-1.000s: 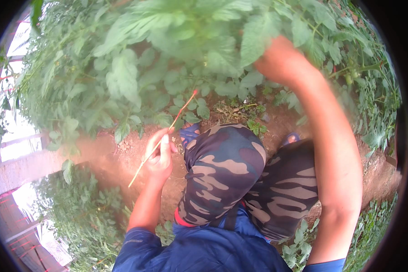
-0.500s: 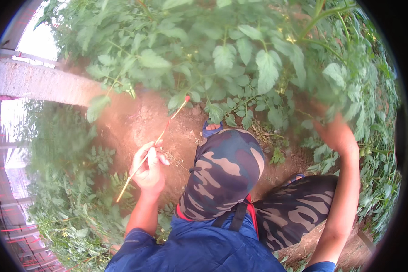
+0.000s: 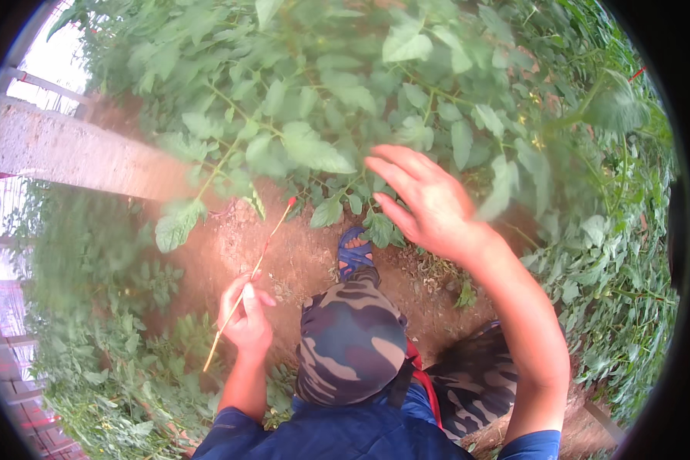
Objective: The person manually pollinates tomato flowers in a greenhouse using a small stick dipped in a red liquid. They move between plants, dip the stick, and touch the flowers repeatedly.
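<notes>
Between the thumb and fingers of my left hand (image 3: 245,314) is a thin wooden stick (image 3: 265,249) with a small red tip. It slants up and to the right, its tip just short of low leaves and over bare soil. My right hand (image 3: 429,195) reaches into the tomato plants (image 3: 307,142) ahead, fingers stretched and apart, holding nothing that I can see. Leaves lie just beyond its fingertips; whether they touch cannot be made out. Small yellow flowers show among the foliage at the right.
A pale concrete beam (image 3: 84,146) juts in from the left. More tomato plants (image 3: 107,307) grow below it and along the right side. My knee in camouflage trousers (image 3: 353,341) and a blue sandal (image 3: 354,251) are over brown soil (image 3: 299,261).
My right hand has swung left from the foliage at the right to the middle, its fingers now in plain sight. The left hand still holds the stick, slightly lower in view.
</notes>
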The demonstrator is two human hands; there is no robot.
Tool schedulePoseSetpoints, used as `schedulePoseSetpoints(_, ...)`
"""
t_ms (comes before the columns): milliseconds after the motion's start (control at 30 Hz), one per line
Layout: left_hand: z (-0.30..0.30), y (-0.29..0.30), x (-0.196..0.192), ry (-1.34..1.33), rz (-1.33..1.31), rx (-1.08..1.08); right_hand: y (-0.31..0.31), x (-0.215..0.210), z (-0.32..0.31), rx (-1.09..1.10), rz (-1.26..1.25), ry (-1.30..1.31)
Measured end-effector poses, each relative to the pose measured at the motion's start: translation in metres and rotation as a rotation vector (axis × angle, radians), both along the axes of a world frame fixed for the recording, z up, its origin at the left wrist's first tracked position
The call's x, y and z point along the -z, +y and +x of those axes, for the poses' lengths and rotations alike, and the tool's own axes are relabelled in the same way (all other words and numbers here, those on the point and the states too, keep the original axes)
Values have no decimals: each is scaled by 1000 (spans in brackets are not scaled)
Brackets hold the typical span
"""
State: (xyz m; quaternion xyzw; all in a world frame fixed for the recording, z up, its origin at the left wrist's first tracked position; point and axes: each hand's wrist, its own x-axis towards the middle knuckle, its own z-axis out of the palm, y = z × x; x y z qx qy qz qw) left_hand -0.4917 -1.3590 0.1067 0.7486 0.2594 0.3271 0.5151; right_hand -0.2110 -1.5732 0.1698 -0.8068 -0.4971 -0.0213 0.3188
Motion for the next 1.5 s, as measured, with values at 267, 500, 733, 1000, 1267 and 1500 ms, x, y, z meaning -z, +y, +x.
schedulePoseSetpoints(267, 6, 13, 16, 15, 60, -84, 109, 80, 46, 176, -279, -141)
schedulePoseSetpoints(500, 14, 18, 34, -83, 50, -32, 117, 111, 23, 231, -284, 154)
schedulePoseSetpoints(733, 21, 26, 20, -34, 369, 49, 134, 127, -21, 251, -30, 131)
schedulePoseSetpoints(1000, 41, 14, 6, 4, 586, 10, 171, 146, -60, 36, -178, 348)
schedulePoseSetpoints(1267, 61, 31, 8, 21, 253, 107, 203, 168, -89, 69, -305, 335)
schedulePoseSetpoints(1500, 93, 41, 15, 45, 184, 148, 211, 168, -98, 114, -20, 452)
